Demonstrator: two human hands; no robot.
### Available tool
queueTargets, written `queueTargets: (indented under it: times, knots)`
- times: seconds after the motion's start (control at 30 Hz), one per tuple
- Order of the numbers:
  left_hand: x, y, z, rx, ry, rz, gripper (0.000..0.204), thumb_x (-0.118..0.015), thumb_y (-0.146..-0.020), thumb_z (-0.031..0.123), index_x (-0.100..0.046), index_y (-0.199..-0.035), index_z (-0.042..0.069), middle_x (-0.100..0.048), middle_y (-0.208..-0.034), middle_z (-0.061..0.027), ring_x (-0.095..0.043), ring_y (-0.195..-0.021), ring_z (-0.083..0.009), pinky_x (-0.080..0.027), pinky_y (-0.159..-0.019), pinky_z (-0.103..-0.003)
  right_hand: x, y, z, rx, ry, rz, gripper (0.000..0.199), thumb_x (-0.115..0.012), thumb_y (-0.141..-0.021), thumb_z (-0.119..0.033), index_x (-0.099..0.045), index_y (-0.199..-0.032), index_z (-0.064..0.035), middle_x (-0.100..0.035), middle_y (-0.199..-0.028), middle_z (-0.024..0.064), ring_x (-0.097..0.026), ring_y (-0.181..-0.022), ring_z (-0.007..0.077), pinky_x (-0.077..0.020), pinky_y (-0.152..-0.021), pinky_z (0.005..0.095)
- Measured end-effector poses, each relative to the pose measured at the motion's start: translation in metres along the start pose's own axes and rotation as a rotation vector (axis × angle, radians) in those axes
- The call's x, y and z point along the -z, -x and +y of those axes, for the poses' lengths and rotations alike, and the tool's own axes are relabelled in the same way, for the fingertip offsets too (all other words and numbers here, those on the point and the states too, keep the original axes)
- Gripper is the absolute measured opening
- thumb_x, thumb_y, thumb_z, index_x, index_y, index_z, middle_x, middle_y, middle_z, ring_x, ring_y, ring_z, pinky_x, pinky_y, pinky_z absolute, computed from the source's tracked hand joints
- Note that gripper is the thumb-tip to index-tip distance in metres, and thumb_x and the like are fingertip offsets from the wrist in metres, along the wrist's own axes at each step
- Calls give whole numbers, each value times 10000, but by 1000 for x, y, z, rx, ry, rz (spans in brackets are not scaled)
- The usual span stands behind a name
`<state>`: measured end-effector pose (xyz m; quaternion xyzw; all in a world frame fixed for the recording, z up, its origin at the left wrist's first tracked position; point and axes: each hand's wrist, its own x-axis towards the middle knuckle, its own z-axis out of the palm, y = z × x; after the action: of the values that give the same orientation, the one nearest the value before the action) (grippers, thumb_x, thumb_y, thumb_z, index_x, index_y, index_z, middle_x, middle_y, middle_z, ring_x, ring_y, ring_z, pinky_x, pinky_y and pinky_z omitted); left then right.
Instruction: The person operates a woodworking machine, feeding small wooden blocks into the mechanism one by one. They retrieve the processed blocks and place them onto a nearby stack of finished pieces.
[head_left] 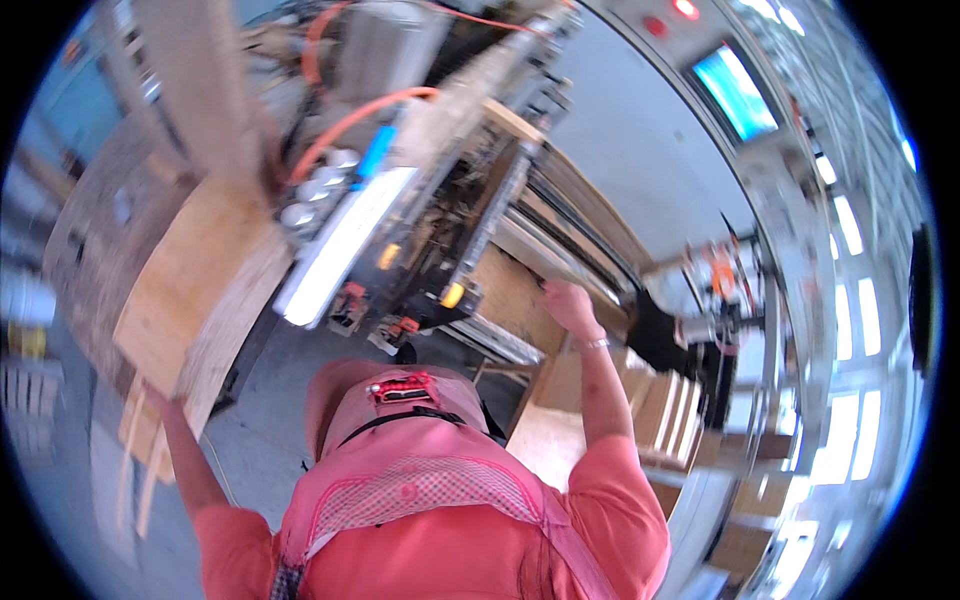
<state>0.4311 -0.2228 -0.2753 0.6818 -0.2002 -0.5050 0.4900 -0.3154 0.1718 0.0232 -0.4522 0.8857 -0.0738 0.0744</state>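
On the left, my left hand point(163, 401) is at the near end of a stack of light wooden boards point(205, 270). Its fingers are blurred and partly hidden against the wood. Thin wooden strips point(147, 492) stick out just below that hand. My right hand point(572, 308) is stretched forward over the bed of a woodworking machine point(515, 285), beside its long rails. The fingers of this hand are curled closed, with a small dark spot at their tips that I cannot make out. A bracelet circles the right wrist.
Ahead stands the machine's metal carriage point(430, 250) with yellow parts and an orange hose point(350, 120). A panel with a lit screen point(735, 92) is at the upper right. Stacked wooden pieces point(668, 412) lie right of my right forearm. A round wooden table point(90, 225) is far left.
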Motion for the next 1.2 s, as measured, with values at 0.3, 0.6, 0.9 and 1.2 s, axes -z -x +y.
queueTargets:
  times: [0.3,0.6,0.9,1.2]
  knots:
    - [-56,180,159,-823,-39,308,293,-522,-851,74,-510,-1109,-64,-561,-1091,-157,-537,-980,-238,-414,-859,-347,33,103,82,-606,183,376,229,-657,-706,-325,-642,-789,-112,-642,-805,116,-615,-783,312,-482,-677,423]
    - [-136,331,90,-836,-111,-273,251,-506,-870,42,-506,-1112,-25,-528,-1147,-109,-481,-1048,-191,-370,-930,-306,50,209,108,-1031,463,21,470,-668,-700,-487,-679,-831,-36,-658,-883,175,-637,-859,311,-512,-737,395]
    - [-195,399,2,-189,-182,-881,358,-469,-846,-7,-452,-1202,16,-505,-1197,-90,-470,-1061,-161,-358,-944,-288,59,210,93,-1189,303,-34,574,-651,-680,-527,-668,-895,5,-634,-973,210,-603,-961,331,-487,-816,402]
    - [-260,441,-12,-143,-286,-1098,329,-464,-827,-44,-502,-1144,34,-545,-1142,-59,-504,-1022,-140,-372,-936,-275,76,88,101,-478,68,110,273,-691,-619,-265,-616,-764,-47,-625,-764,172,-609,-738,330,-472,-655,406]
